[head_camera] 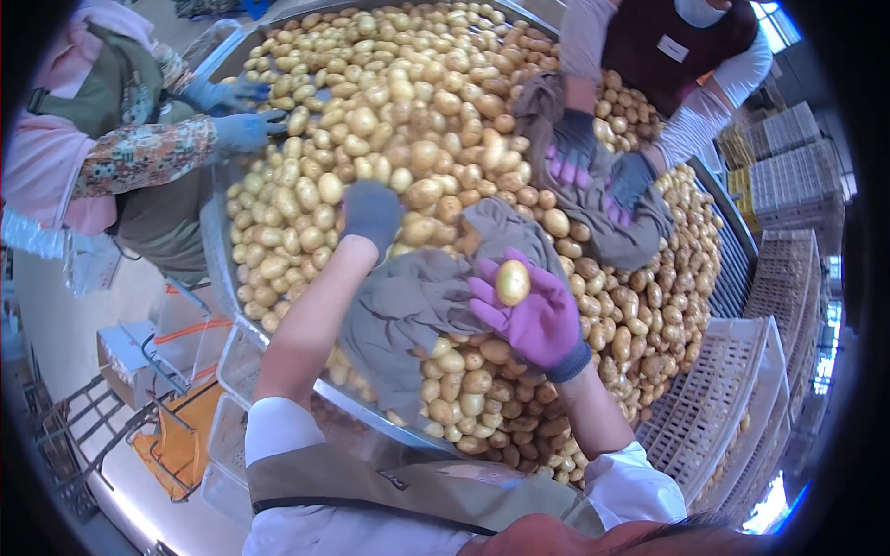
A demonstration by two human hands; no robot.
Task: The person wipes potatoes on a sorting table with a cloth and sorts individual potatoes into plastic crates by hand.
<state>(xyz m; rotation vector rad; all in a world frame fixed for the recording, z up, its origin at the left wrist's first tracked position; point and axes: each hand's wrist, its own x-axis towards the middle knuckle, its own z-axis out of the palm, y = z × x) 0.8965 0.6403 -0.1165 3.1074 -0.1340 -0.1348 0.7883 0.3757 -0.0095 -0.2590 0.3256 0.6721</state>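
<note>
A broad heap of potatoes (424, 156) fills a metal sorting table. My right hand (532, 313), in a purple and grey glove, is turned palm up with the fingers spread and a single potato (513, 283) resting on them. My left hand (372, 212), in a grey glove, reaches down among the potatoes; its fingers are mostly hidden, so its hold cannot be told. A crumpled grey cloth (410, 299) lies over the heap between my hands and hangs down towards the table's near edge.
A co-worker's blue-gloved hands (240, 132) touch potatoes at the left. Another co-worker's gloved hands (573, 146) press a grey cloth (626, 236) at the upper right. The metal table rim (396, 427) runs before me. White plastic crates (716, 396) stand at the right, an orange bag (174, 445) lower left.
</note>
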